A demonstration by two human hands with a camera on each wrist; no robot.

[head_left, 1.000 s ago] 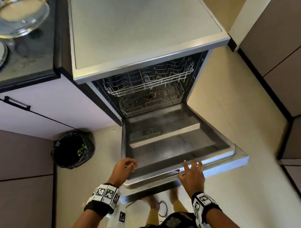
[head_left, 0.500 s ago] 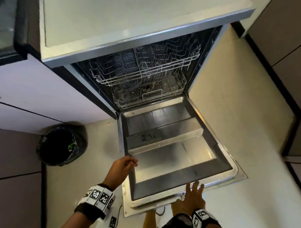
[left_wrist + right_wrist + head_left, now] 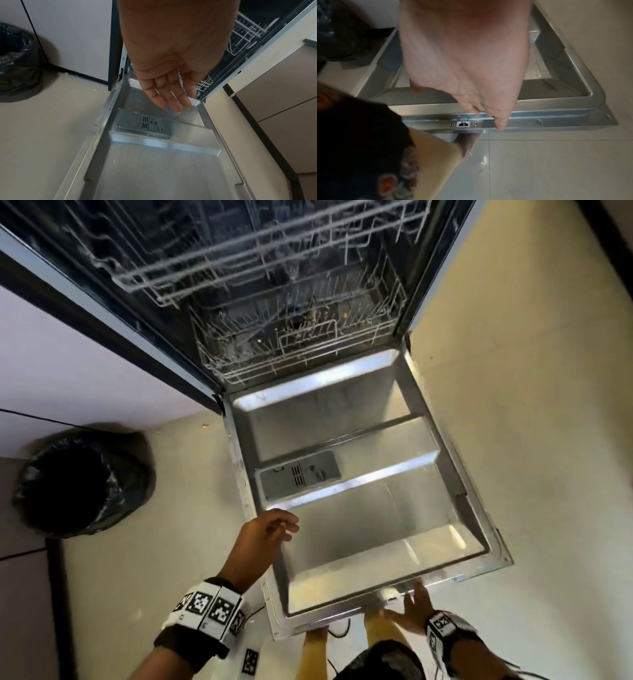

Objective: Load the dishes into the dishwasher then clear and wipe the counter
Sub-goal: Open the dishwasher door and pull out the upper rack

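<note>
Lower now, dishwasher door (image 3: 359,529) hides right hand (image 3: 416,609) fingertips.

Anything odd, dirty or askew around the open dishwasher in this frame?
Bits of debris sit at the bottom of the tub under the lower rack, and a few crumbs lie on the floor beside the door hinge. The dishwasher door itself looks intact.

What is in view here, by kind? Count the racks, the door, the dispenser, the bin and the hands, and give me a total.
Wire racks: 2, the upper rack and the lower rack
Dishwasher door: 1, folded down open
Detergent dispenser: 1
Bin: 1, black-lined
Hands: 2, the left hand and the right hand
Total: 7
</note>
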